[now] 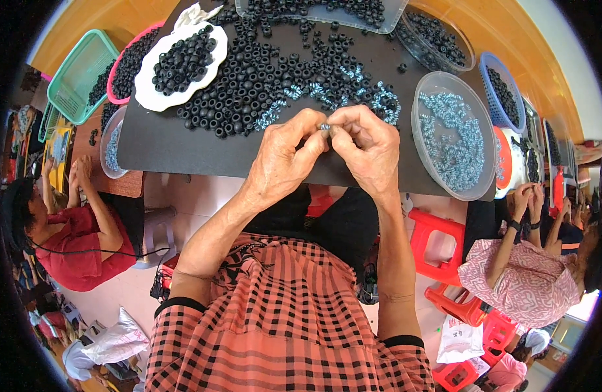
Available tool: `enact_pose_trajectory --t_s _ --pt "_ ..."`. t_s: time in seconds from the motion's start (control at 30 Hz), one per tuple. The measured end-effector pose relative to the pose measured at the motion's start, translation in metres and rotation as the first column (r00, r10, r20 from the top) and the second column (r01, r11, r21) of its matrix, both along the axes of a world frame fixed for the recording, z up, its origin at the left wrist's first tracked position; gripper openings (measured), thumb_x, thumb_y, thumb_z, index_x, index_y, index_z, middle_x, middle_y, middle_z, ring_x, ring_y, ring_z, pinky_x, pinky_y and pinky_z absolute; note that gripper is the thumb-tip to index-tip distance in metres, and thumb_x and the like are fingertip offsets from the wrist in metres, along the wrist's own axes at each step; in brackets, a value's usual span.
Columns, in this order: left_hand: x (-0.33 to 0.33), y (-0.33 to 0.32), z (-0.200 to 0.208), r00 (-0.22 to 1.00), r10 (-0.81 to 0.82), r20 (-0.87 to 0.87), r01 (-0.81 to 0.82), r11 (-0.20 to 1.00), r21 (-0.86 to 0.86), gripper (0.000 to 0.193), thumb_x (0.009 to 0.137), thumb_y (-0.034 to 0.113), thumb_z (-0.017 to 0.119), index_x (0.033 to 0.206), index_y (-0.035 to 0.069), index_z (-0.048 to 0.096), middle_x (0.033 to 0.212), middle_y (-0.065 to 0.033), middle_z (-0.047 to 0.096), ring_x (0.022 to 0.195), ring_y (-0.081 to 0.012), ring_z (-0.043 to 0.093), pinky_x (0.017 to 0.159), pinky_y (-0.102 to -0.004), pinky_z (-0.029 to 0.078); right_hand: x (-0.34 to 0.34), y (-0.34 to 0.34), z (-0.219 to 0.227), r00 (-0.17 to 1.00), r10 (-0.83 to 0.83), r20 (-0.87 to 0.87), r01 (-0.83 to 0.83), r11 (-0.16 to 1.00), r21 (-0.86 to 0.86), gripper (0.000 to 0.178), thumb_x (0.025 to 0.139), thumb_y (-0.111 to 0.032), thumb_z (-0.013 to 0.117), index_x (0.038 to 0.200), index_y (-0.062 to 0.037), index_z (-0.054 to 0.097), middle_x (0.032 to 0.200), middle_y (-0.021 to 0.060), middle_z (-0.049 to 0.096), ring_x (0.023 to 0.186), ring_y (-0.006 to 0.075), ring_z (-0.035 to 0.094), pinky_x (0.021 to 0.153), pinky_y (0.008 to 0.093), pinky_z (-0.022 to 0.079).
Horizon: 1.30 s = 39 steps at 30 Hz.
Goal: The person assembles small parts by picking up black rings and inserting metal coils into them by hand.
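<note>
My left hand (285, 157) and my right hand (368, 151) meet over the near side of the dark table (183, 153). Thumb and fingertips of both are pinched on one small bluish metal coil spring (325, 127). Just beyond my fingers, more loose springs (271, 114) lie in a curved row among the black parts. These black parts (229, 91) are small, round and have a hole, and they spread in a heap over the middle of the table. Whether a black part is also between my fingertips is hidden.
Right of my hands stands a round clear tub (421, 147) of springs. A white scalloped plate (146, 85) bears black parts at far left. Clear containers (392, 19) and a blue basket (520, 124) hold more. Co-workers sit left and right, beside a red stool (438, 274).
</note>
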<state>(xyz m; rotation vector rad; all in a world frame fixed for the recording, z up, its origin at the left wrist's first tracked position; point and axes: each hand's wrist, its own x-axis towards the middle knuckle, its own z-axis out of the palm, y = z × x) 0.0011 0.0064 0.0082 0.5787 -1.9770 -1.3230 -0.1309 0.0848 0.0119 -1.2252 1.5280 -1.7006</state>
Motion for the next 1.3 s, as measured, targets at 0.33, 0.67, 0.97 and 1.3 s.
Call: enact_pose_trajectory --t_s 0.33,0.67,0.97,1.3 --pt "0.0002 0.0017 0.0000 0.999 0.032 0.009 -0.031 0.996 -0.078 0.009 0.089 0.007 0.058 0.093 -0.001 0.056 0.070 -0.0121 0.061 0.061 -0.0158 0.058 0.055 -0.0316 0.047 -0.0018 -0.0003 -0.0019 1.000 0.028 0.013 -0.028 0.999 0.025 0.008 0.081 0.003 0.062 0.089 0.0010 0.062 0.073 -0.0003 0.062 0.066 0.0043 0.059 0.063 0.0204 0.049" --pt "0.0014 0.0010 0.0012 0.996 0.078 -0.044 -0.081 0.993 -0.081 0.015 0.085 0.004 0.060 0.099 -0.001 0.059 0.078 -0.0079 0.064 0.071 -0.0141 0.061 0.067 -0.0280 0.050 -0.0006 -0.0005 0.0003 0.995 -0.035 -0.090 0.038 0.999 0.029 0.009 0.078 0.003 0.063 0.086 0.0001 0.062 0.071 0.0004 0.062 0.065 0.0044 0.057 0.061 0.0211 0.048" --pt "0.0024 -0.0026 -0.0018 1.000 0.004 -0.026 -0.002 0.997 0.076 0.013 0.089 0.007 0.060 0.100 0.000 0.061 0.078 0.0028 0.056 0.071 -0.0038 0.048 0.062 -0.0207 0.041 -0.0010 -0.0013 -0.0015 0.994 -0.041 -0.104 0.041 0.999 -0.002 0.008 0.077 0.003 0.064 0.084 0.0008 0.063 0.073 0.0022 0.063 0.065 0.0058 0.058 0.060 0.0220 0.047" --pt "0.0025 -0.0032 0.0032 0.998 -0.044 0.050 0.038 0.992 0.119 0.012 0.092 0.008 0.057 0.100 0.000 0.061 0.078 0.0042 0.055 0.070 -0.0044 0.046 0.061 -0.0204 0.038 -0.0013 -0.0020 -0.0027 1.000 -0.023 -0.014 0.023 1.000 0.004 0.007 0.080 0.003 0.063 0.087 0.0007 0.063 0.075 0.0008 0.063 0.067 0.0047 0.058 0.062 0.0210 0.048"
